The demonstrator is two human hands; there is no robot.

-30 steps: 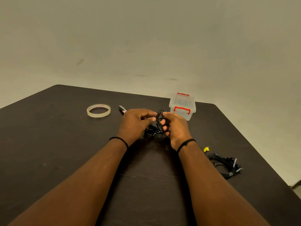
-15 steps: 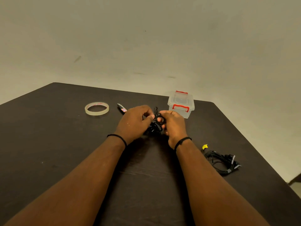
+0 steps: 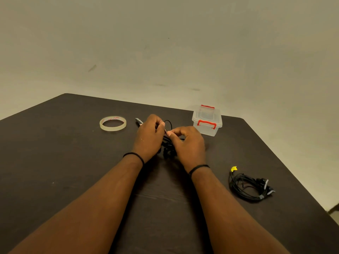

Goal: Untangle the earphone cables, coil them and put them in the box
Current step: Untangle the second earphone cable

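Two hands work at the centre of a dark table (image 3: 55, 162), close together, with a black earphone cable tangle (image 3: 167, 148) between them. Left hand (image 3: 149, 138): fingers curled, thumb and forefinger pinching a strand of the cable near its upper end. Right hand (image 3: 189, 142): fingers curled, thumb and fingertips pinching the same tangle just beside the left fingertips. A thin loop of cable rises above the pinch points; the bulk of the tangle hangs below, between the two palms, and it cannot be told whether it touches the table surface. Each wrist carries a thin black band.

Box (image 3: 207, 121): clear plastic, lid closed, red latches on the near and far ends, standing upright on the table just beyond the right hand, apart from it.

Second cable bundle (image 3: 249, 186): black, loosely coiled, lying flat on the table to the right of the right forearm, well apart from the hands, with a small yellow tag at its upper left end.

Tape roll (image 3: 112, 123): clear, lying flat, left of the left hand. A small pen-like object (image 3: 138, 121) lies between the tape roll and the left hand, partly hidden by that hand
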